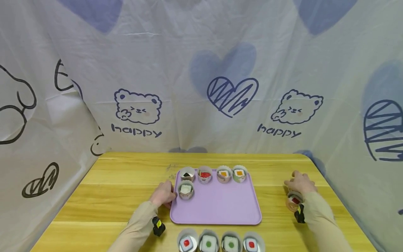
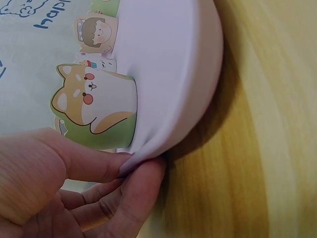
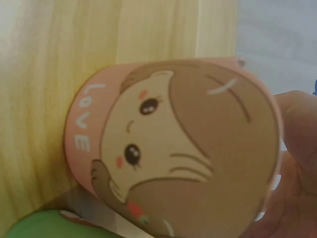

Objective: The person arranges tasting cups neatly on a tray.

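Five cups (image 1: 185, 190) are on the tray (image 1: 223, 206); four wait at six o'clock. Left hand (image 1: 163, 194) pinches the tray; right hand (image 1: 301, 182), three o'clock, grip: can't tell.

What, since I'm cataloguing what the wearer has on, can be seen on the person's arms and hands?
The left hand and right hand wear no gloves. The left sleeve and right sleeve are long and beige. The left wrist block and right wrist block are small and black, each with a yellow patch.
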Demonstrator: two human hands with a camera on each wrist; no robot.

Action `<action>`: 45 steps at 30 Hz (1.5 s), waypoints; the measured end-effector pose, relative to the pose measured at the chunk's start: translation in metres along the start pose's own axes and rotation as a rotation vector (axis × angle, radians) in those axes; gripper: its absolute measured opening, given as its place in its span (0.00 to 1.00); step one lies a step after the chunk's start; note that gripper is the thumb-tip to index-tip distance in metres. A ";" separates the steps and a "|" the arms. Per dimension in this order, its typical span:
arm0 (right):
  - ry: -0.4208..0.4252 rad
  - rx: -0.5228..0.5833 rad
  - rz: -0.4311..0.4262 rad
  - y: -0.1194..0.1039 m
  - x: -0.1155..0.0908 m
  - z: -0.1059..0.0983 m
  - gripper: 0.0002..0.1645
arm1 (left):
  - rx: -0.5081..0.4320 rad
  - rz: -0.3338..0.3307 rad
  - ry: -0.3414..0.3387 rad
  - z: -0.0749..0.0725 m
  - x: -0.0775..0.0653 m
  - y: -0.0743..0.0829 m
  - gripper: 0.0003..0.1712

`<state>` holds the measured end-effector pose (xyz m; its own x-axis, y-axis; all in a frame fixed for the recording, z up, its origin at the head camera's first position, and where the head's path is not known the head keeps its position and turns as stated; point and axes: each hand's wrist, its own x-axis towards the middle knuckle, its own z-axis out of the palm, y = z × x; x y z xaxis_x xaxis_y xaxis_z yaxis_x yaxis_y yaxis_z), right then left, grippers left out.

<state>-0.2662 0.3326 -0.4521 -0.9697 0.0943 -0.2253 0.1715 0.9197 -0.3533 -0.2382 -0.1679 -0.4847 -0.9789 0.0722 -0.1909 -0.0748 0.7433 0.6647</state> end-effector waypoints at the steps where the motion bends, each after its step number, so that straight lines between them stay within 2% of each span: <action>1: 0.001 0.000 -0.003 0.000 0.000 0.000 0.38 | 0.002 0.000 -0.001 0.000 0.000 0.000 0.03; 14: -0.009 0.041 -0.025 0.002 -0.001 0.000 0.24 | -0.011 0.001 -0.009 -0.001 0.000 0.000 0.04; 24: 0.002 0.055 -0.011 0.003 0.000 0.002 0.29 | 0.008 0.006 0.001 0.000 0.000 0.000 0.04; 38: 0.009 0.071 0.023 0.005 -0.001 0.003 0.28 | 0.013 0.004 -0.011 -0.001 -0.001 0.001 0.03; 45: 0.029 0.045 0.007 0.004 -0.003 0.001 0.27 | 0.021 0.011 -0.008 -0.001 -0.002 0.001 0.03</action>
<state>-0.2625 0.3358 -0.4534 -0.9730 0.1124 -0.2015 0.1853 0.9011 -0.3921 -0.2368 -0.1683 -0.4830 -0.9782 0.0852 -0.1896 -0.0604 0.7561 0.6517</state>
